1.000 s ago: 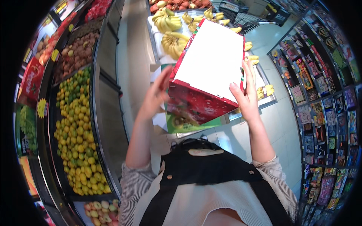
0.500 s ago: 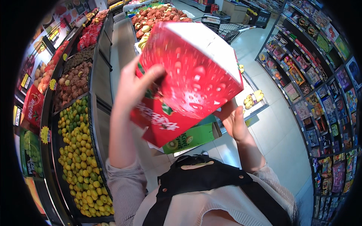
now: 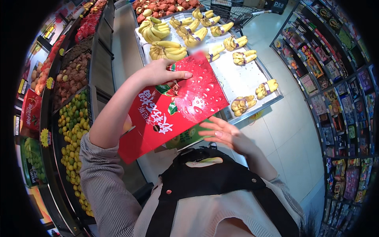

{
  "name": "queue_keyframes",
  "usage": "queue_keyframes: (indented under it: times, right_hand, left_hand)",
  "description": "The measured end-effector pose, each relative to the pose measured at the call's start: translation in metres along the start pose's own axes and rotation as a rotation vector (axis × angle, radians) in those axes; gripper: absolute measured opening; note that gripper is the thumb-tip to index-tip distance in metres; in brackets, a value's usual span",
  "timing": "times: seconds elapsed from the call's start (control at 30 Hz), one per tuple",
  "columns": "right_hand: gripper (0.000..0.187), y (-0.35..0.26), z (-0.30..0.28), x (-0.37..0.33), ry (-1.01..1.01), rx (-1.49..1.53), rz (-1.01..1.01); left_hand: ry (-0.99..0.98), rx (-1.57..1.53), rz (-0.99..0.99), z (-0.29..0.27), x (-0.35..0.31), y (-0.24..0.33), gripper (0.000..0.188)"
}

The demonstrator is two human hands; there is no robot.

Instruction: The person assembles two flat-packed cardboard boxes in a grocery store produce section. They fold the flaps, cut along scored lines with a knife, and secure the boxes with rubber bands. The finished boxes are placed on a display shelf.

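A red cardboard fruit box (image 3: 195,94), printed with a large fruit, water drops and green leaves, is tilted in front of me with its printed face up. My left hand (image 3: 164,74) grips its far edge, thumb on the printed face and the other fingers mostly hidden behind it. By the box's near right edge, my right hand (image 3: 231,136) has its fingers stretched out and slightly apart; whether the fingertips touch the box I cannot tell. Partly hidden under the red box lies a green box (image 3: 185,138) with kiwi pictures.
Bunches of bananas (image 3: 195,37) rest on a white-lined display table (image 3: 244,81) ahead. On the left, a sloped produce stand holds yellow-green citrus (image 3: 73,148). Packed shelves of colourful packages (image 3: 335,98) stand at the right, a shopping cart (image 3: 233,15) at the back.
The red box has turned from showing its white inside to a flatter, printed-face-up position, lower and to the left. My right hand has moved down and its fingers have stretched out.
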State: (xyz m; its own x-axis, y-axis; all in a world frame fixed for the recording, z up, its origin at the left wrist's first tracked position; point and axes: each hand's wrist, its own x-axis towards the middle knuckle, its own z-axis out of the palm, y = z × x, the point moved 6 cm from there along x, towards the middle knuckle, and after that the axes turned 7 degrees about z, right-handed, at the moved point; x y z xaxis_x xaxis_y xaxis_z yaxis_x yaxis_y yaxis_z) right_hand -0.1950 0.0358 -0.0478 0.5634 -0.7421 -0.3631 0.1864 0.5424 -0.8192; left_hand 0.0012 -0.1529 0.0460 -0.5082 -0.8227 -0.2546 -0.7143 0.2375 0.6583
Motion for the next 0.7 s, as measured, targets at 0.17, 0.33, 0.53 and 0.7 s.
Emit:
queue_keyframes:
  times: [0.17, 0.33, 0.53, 0.7]
  right_hand:
    - [0.033, -0.061, -0.039, -0.017, 0.286, -0.254, -0.243]
    - [0.03, -0.11, -0.042, 0.017, 0.587, -0.751, -0.571]
    - [0.045, -0.085, -0.077, 0.055, 0.656, -0.624, -0.513]
    - [0.084, 0.023, -0.119, 0.065, 0.446, 0.221, 0.019]
  left_hand:
    - [0.095, -0.013, 0.031, 0.01, 0.008, -0.011, 0.081]
    - [0.104, -0.005, 0.035, 0.01, 0.017, -0.024, 0.083]
    - [0.115, -0.027, -0.024, 0.018, 0.013, -0.026, 0.084]
    - [0.184, 0.01, 0.0, 0.025, -0.017, -0.014, 0.09]
